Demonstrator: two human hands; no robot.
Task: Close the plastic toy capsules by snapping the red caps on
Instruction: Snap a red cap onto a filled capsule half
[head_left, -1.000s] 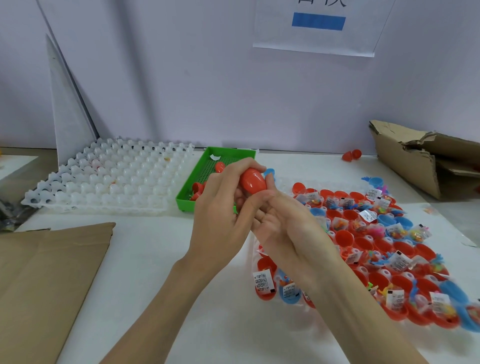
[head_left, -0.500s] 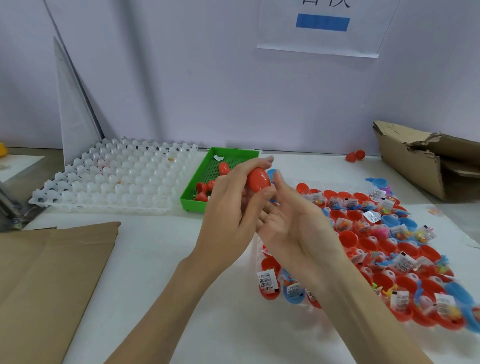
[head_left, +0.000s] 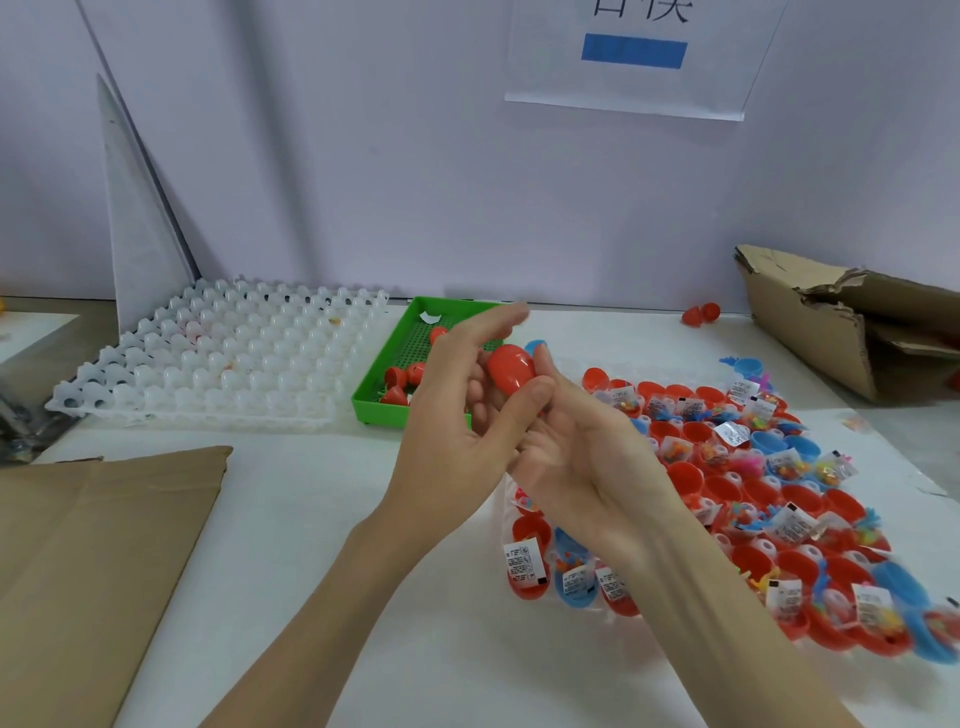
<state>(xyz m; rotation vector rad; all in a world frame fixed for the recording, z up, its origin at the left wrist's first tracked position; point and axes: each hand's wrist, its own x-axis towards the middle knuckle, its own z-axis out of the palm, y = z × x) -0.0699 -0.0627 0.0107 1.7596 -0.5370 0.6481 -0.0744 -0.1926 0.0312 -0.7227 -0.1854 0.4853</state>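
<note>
Left hand (head_left: 447, 415) fingers newly uncurled

Lattice tray (head_left: 218, 358) left of basket (head_left: 387, 382); open capsules (head_left: 769, 493) right; box (head_left: 852, 332) far right.

Left hand (head_left: 457, 415) fingertips motion-blurred; capsules (head_left: 935, 639) at right edge smeared, sign (head_left: 636, 52) cropped above.
</note>
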